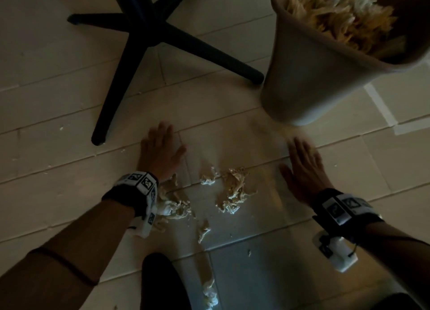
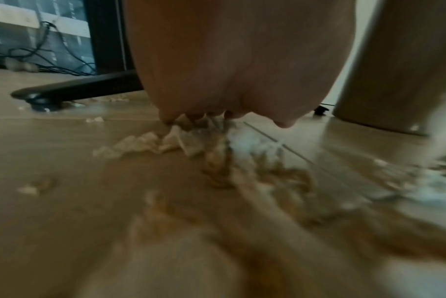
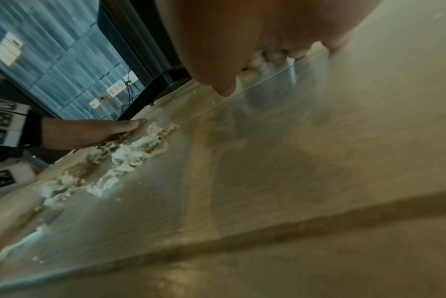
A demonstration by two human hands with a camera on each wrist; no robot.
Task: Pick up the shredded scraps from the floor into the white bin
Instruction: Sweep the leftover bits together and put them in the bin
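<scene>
Pale shredded scraps (image 1: 232,190) lie in loose clumps on the tiled floor between my hands, and more scraps (image 1: 173,203) sit by my left wrist. My left hand (image 1: 160,146) lies flat on the floor with straight fingers, left of the clumps. The left wrist view shows its fingertips (image 2: 196,118) touching scraps (image 2: 171,139). My right hand (image 1: 302,162) also lies flat and holds nothing, right of the clumps and just in front of the white bin (image 1: 309,77). The bin is heaped with scraps (image 1: 344,14). In the right wrist view the scraps (image 3: 130,157) lie next to my left hand (image 3: 102,131).
A black star-shaped chair base (image 1: 149,32) stands on the floor behind my left hand, one leg ending close to it. A strip of scraps (image 1: 209,291) lies near my dark-clad knee (image 1: 160,284). Small crumbs dot the tiles. White tape marks (image 1: 381,107) run right of the bin.
</scene>
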